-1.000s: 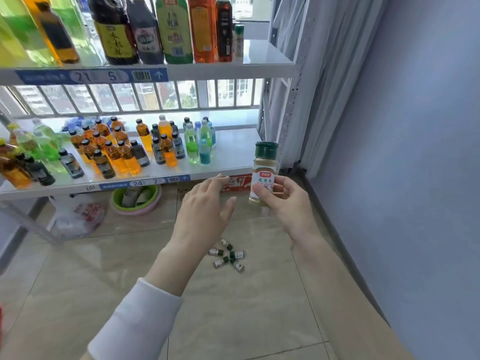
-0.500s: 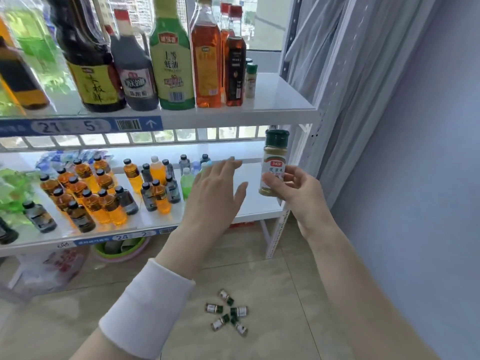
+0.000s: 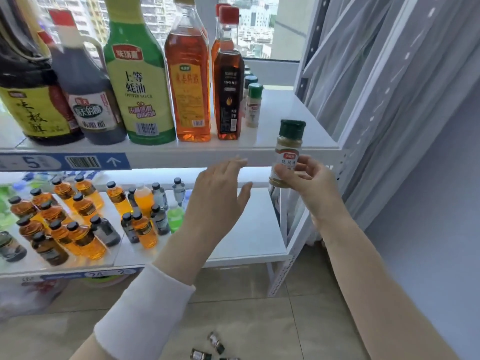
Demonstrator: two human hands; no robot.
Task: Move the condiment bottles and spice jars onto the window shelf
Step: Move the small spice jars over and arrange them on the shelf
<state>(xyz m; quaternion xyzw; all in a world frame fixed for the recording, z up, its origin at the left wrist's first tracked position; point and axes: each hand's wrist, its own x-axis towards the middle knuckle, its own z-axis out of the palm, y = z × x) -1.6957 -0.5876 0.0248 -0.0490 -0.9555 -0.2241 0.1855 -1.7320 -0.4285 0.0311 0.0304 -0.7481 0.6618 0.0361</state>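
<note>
My right hand (image 3: 309, 180) grips a small spice jar (image 3: 287, 149) with a dark green cap and yellowish powder, held upright just in front of the front edge of the white window shelf (image 3: 283, 126). My left hand (image 3: 218, 196) hovers open and empty below that edge, fingers spread. On the shelf stand large condiment bottles: dark soy sauce (image 3: 31, 94), vinegar (image 3: 88, 100), green oyster sauce (image 3: 137, 84), amber oil (image 3: 188, 74) and a dark bottle (image 3: 228, 92). Two or three green-capped spice jars (image 3: 253, 105) stand in a row behind it.
The lower shelf (image 3: 244, 237) carries several small orange, grey and green drink bottles (image 3: 85, 216) on its left. Several small jars (image 3: 207, 349) lie on the tiled floor. A white curtain (image 3: 376, 100) and a grey wall (image 3: 436, 203) close the right side.
The jar in my right hand has risen from floor height to the window shelf's front edge. My left hand rose alongside it, still open. My view lifted toward the upper shelf.
</note>
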